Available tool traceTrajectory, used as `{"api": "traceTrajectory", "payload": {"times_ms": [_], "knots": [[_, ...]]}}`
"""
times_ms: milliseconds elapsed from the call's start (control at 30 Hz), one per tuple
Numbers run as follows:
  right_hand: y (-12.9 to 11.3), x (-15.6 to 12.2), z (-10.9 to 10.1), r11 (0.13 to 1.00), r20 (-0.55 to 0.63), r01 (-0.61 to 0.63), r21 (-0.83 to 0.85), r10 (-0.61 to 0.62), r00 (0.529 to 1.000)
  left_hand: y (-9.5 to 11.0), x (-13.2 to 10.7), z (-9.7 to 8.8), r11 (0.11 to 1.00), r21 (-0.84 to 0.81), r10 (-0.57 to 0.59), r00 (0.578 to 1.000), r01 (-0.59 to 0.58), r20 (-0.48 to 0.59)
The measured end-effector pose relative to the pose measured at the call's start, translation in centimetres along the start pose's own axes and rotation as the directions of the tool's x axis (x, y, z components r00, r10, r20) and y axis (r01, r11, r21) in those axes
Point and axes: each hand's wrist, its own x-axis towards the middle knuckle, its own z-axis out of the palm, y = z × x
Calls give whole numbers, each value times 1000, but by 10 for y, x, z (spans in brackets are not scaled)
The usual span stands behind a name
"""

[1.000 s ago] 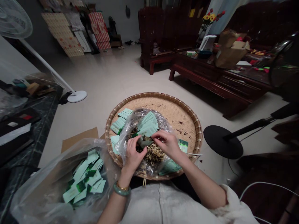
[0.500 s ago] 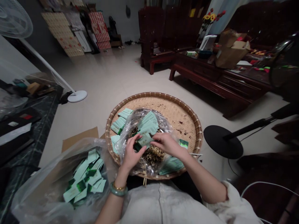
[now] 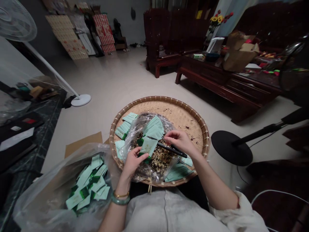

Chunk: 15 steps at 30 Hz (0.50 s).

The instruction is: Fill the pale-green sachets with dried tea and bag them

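My left hand (image 3: 133, 161) is closed on a small pale-green packet (image 3: 147, 147) and holds it over the loose dried bits (image 3: 161, 158) in a clear plastic bag (image 3: 135, 129). My right hand (image 3: 180, 140) grips dark tweezers (image 3: 170, 149), whose tips point toward the packet. The bag lies in a round woven tray (image 3: 188, 112) on my lap. More green packets (image 3: 153, 127) are stacked in the bag, and others lie on the tray (image 3: 125, 127).
A large clear bag (image 3: 43, 190) at my left holds several green packets (image 3: 88, 187). A fan base (image 3: 231, 148) stands on the floor at right, another fan base (image 3: 81, 100) at left. Dark wooden furniture (image 3: 224, 80) lines the far right.
My right hand drew back to the right and the dark tweezers now show in it. My left hand lowered slightly, and the packet it holds stands out more plainly.
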Motion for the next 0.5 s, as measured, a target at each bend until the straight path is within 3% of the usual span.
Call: {"api": "traceTrajectory", "payload": {"times_ms": [233, 500], "knots": [[18, -2, 38, 979, 27, 66, -192, -62, 998, 4, -1, 16, 995, -95, -27, 999, 31, 42], [24, -4, 40, 999, 126, -33, -36, 37, 991, 7, 1, 19, 982, -177, -83, 992, 65, -93]]}}
